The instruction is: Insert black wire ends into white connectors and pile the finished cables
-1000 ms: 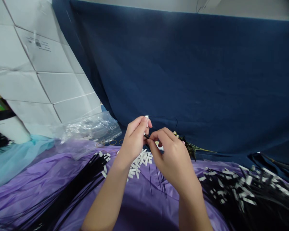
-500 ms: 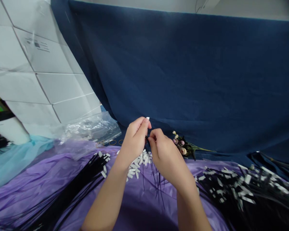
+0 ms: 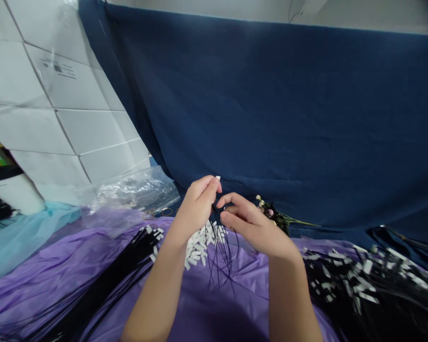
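My left hand (image 3: 196, 206) is closed around a few thin black cords (image 3: 219, 244), which hang down below its fingers. A small white tip (image 3: 218, 178) pokes out above the left thumb. Just to the right, my right hand (image 3: 253, 221) has its thumb and fingers parted beside the cords. Whether a fingertip still brushes a cord, I cannot tell. Below the hands lies a heap of small white pieces (image 3: 198, 247) on purple cloth (image 3: 214, 308).
On the left lies a bundle of black cords (image 3: 110, 275) with white ends; a larger pile (image 3: 342, 289) lies right. Artificial flowers (image 3: 274, 216), a clear plastic bag (image 3: 135, 187) and white boxes (image 3: 89, 128) stand beyond. A dark blue cloth (image 3: 271, 104) hangs behind.
My right hand's pinch at the cords has loosened, its fingers now apart and slightly lower right. The hanging cords have swung a little to the left; my left hand has hardly moved.
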`<state>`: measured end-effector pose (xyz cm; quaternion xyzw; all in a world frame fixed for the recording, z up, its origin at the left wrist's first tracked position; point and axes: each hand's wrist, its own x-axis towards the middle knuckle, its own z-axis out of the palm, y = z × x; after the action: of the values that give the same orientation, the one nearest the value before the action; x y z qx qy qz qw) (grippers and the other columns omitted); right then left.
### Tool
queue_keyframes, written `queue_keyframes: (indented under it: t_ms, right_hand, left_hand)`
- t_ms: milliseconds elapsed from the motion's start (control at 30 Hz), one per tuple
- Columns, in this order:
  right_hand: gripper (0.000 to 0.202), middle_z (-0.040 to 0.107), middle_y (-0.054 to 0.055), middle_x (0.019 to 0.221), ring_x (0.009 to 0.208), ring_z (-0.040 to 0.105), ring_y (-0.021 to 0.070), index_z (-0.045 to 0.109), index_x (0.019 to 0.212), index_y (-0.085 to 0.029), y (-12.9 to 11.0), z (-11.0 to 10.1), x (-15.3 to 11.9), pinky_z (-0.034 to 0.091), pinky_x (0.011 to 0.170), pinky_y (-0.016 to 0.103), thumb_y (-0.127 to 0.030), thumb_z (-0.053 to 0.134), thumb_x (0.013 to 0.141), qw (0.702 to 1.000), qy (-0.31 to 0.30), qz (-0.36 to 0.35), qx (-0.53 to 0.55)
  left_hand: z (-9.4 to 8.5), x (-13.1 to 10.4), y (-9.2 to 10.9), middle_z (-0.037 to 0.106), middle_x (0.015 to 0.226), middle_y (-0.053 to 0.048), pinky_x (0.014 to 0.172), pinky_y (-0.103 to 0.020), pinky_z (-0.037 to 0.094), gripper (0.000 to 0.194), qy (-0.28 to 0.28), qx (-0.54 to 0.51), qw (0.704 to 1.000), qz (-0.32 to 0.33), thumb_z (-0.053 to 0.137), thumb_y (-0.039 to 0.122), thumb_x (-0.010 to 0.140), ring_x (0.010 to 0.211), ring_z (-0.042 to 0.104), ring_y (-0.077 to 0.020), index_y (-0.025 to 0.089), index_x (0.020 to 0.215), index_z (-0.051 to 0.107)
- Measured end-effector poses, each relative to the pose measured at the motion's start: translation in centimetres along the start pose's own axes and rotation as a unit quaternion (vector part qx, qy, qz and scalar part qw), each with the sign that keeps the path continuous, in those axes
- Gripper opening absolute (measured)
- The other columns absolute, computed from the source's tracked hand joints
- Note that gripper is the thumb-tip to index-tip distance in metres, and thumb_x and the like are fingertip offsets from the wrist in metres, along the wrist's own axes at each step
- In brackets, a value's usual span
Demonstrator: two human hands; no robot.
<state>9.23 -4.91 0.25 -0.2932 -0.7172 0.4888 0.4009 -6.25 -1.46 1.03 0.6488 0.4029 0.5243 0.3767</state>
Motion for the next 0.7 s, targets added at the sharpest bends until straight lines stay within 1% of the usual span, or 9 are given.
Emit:
queue_keyframes:
  t_ms: [100,200,267,333,400,467,567,633,700]
  right_hand:
    - [0.017,0.037,-0.008,0.060,0.055,0.029,0.0086,0.052,0.104,-0.021,0.5,-0.9,0.2,0.022,0.052,0.024,-0.026,0.058,0.089,0.991,-0.031,0.006,0.127]
    - [0.011,0.040,-0.007,0.057,0.050,0.029,0.0072,0.059,0.091,-0.018,0.9,-2.1,0.2,0.021,0.050,0.024,-0.027,0.062,0.086,0.978,-0.019,-0.007,0.209]
    - [0.010,0.042,-0.007,0.057,0.047,0.030,0.0063,0.061,0.081,-0.018,1.0,-2.9,-0.1,0.028,0.051,0.024,-0.027,0.062,0.085,0.962,0.017,-0.028,0.270]
    - [0.009,0.043,-0.007,0.057,0.045,0.031,0.0061,0.060,0.075,-0.019,0.8,-3.6,-0.4,0.035,0.054,0.027,-0.025,0.062,0.082,0.937,0.061,-0.060,0.338]
    - [0.005,0.044,-0.008,0.058,0.045,0.034,0.0063,0.060,0.074,-0.021,0.5,-4.2,-0.8,0.040,0.055,0.027,-0.022,0.064,0.077,0.910,0.099,-0.086,0.394]
    - [0.007,0.047,-0.008,0.061,0.046,0.037,0.0060,0.062,0.079,-0.022,0.2,-4.5,-1.0,0.042,0.055,0.025,-0.021,0.066,0.075,0.884,0.155,-0.110,0.427]
    - [0.010,0.048,-0.009,0.062,0.047,0.040,0.0045,0.063,0.088,-0.022,0.0,-4.7,-0.8,0.045,0.056,0.022,-0.028,0.067,0.081,0.851,0.248,-0.145,0.440]
    - [0.012,0.044,-0.010,0.059,0.045,0.038,0.0037,0.062,0.086,-0.021,0.0,-4.7,-0.6,0.044,0.055,0.020,-0.032,0.067,0.084,0.833,0.277,-0.164,0.451]
    - [0.016,0.042,-0.009,0.059,0.046,0.039,0.0037,0.061,0.081,-0.020,0.0,-4.8,-0.4,0.044,0.053,0.019,-0.034,0.068,0.085,0.815,0.287,-0.176,0.472]
  left_hand:
    - [-0.2,0.3,-0.2,0.039,0.055,0.005,0.042,-0.018,0.031,0.036,0.006,-0.005,1.000,-0.009,0.046,0.049,0.091,0.044,0.038,-0.0070,0.017,0.075,0.052]
    - [-0.6,0.6,-0.1,0.038,0.052,0.006,0.040,-0.018,0.031,0.034,0.020,-0.032,0.999,-0.018,0.048,0.047,0.091,0.041,0.036,-0.0066,0.018,0.073,0.052]
    - [-0.9,0.7,0.1,0.037,0.052,0.006,0.040,-0.017,0.030,0.033,0.030,-0.055,0.997,-0.035,0.049,0.045,0.090,0.041,0.035,-0.0061,0.018,0.072,0.051]
    - [-1.1,0.8,0.3,0.035,0.051,0.006,0.039,-0.016,0.028,0.032,0.034,-0.082,0.994,-0.062,0.049,0.042,0.090,0.040,0.033,-0.0052,0.017,0.071,0.051]
    - [-1.3,1.0,0.4,0.034,0.050,0.007,0.037,-0.015,0.024,0.031,0.029,-0.112,0.989,-0.089,0.049,0.041,0.091,0.038,0.031,-0.0042,0.017,0.071,0.050]
    - [-1.4,1.1,0.5,0.033,0.050,0.007,0.036,-0.015,0.021,0.030,0.016,-0.136,0.984,-0.111,0.049,0.040,0.091,0.036,0.029,-0.0033,0.017,0.072,0.051]
    - [-1.4,1.2,0.5,0.031,0.052,0.007,0.035,-0.014,0.018,0.030,-0.009,-0.167,0.976,-0.139,0.050,0.039,0.091,0.036,0.026,-0.0019,0.016,0.072,0.051]
    - [-1.2,1.2,0.6,0.028,0.053,0.008,0.035,-0.014,0.020,0.029,-0.034,-0.190,0.969,-0.154,0.051,0.037,0.091,0.036,0.024,-0.0012,0.016,0.072,0.051]
    - [-1.0,1.1,0.8,0.026,0.055,0.008,0.035,-0.014,0.021,0.028,-0.063,-0.213,0.961,-0.166,0.052,0.036,0.091,0.037,0.021,-0.0008,0.015,0.072,0.050]
